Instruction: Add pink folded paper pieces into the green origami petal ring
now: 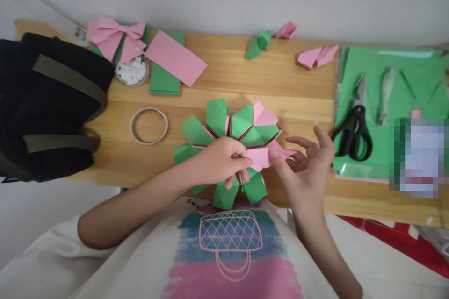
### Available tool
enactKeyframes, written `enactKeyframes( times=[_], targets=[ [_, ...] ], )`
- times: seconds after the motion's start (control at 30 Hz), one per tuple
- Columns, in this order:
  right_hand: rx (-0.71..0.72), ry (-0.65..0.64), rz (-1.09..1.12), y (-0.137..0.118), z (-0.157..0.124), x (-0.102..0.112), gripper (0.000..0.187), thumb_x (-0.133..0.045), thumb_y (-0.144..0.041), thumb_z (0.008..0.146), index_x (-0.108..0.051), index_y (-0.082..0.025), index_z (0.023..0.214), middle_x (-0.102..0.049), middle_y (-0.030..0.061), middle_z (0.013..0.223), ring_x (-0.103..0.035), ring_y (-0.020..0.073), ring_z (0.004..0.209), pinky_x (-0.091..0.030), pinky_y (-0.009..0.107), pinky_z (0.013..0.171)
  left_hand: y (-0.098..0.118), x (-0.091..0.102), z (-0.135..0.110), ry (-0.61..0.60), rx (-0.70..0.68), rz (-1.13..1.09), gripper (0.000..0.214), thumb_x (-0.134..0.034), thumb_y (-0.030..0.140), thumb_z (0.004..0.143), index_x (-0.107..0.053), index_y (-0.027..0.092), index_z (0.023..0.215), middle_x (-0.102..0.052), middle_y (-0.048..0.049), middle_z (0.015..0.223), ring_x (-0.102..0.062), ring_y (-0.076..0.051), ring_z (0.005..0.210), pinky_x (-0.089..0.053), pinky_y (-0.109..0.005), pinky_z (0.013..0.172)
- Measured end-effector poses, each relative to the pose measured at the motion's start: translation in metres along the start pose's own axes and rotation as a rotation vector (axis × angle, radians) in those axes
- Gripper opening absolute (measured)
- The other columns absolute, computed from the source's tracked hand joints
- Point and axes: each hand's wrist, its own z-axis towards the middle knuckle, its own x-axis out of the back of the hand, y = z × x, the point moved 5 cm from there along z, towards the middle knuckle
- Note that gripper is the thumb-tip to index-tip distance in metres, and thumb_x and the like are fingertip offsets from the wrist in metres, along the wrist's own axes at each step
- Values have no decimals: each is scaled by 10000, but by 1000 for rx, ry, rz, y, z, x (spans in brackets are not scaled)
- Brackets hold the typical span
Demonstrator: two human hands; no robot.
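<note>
A paper flower (217, 114) of green folded petals lies in front of me near the table's front edge, with a few pink pieces at its right side. My left hand (224, 161) reaches over its middle and pinches the inner end of a pink folded paper piece (260, 158). At the outer end of that same piece, my right hand (305, 163) grips it between thumb and fingers, the other fingers spread. The left forearm hides part of the flower's left side.
Loose folded pieces, green (257, 46) and pink (317, 57), lie at the back. Left are a tape roll (149, 126), paper sheets (177, 58), a dish of white bits (132, 71), a pink bow (117, 32) and a black bag (45, 103). Scissors (358, 121) rest right on green paper.
</note>
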Motion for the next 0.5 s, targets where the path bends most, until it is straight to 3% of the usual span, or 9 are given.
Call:
enactKeyframes(
  times=[0.07,0.23,0.5],
  targets=[
    [-28,39,15,6,-4,3,799,-829,-335,665,-389,-285,1330,-633,27,1003,-641,124,691,-532,229,524,0,-1,1,-4,4,22,305,-521,177,899,-552,122,601,-716,-28,679,-473,-24,318,-333,-161,361],
    [-213,-132,150,15,-15,-9,717,-711,-395,801,-337,-235,1392,-698,-51,692,-644,133,533,-552,254,500,1,-1,0,-11,49,70,324,-529,164,892,-569,120,574,-681,-6,586,-454,-24,309,-327,-157,358],
    [-244,2,252,11,-14,-11,795,-793,-318,712,-390,-230,1392,-729,-67,665,-660,129,517,-602,274,558,0,-2,3,-20,85,33,281,-529,190,901,-572,117,633,-746,-47,737,-520,-41,327,-315,-164,319]
  ],
)
